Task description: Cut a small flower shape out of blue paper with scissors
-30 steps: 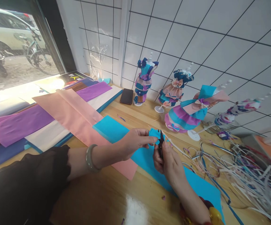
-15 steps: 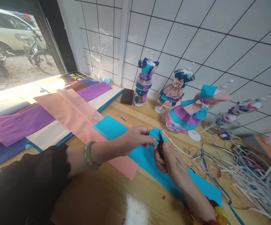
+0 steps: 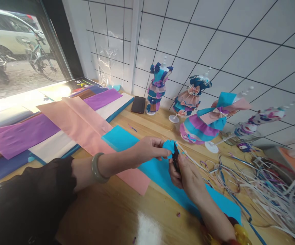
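A phone (image 3: 138, 104) lies near the wall (image 3: 178, 34), a bicycle (image 3: 37, 52) outside.

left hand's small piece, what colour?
The small piece is bright turquoise blue; best seen in the head view.

A black-gridded white wall (image 3: 183, 39) rises behind the wooden worktop (image 3: 106, 211); bright daylight enters through the dark-framed window (image 3: 7, 73).

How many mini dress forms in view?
4, in a row before the tiled wall: the first beside the phone, the second next right, the third in purple-and-blue tiers, the fourth farthest right. More could be hidden behind.
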Demonstrator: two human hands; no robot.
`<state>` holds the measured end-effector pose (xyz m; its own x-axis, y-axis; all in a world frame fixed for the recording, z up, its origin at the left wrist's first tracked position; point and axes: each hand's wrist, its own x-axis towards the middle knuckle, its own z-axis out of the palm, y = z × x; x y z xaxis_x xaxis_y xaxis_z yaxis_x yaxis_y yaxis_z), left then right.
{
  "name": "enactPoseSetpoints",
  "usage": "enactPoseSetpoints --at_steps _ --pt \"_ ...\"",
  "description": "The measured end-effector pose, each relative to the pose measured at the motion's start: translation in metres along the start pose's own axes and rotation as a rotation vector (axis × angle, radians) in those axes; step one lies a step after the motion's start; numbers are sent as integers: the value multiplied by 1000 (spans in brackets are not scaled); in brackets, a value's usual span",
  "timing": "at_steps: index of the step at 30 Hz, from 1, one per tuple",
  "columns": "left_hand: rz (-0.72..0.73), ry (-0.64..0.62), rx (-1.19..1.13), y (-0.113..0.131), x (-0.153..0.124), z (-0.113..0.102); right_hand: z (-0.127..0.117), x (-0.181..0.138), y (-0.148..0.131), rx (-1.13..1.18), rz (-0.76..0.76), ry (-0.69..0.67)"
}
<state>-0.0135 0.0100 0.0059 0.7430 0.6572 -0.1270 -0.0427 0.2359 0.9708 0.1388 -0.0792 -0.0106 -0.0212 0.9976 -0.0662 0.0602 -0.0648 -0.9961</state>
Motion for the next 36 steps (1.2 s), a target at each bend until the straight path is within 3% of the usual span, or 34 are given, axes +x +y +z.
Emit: enactPoseSetpoints --at_steps 13,36 --pt "-40 -8 60 8 -1 -5 -2 0 1 -5 19 -18" --pt "-50 -147 278 11 4 -28 -4 1 1 -100 55 -67"
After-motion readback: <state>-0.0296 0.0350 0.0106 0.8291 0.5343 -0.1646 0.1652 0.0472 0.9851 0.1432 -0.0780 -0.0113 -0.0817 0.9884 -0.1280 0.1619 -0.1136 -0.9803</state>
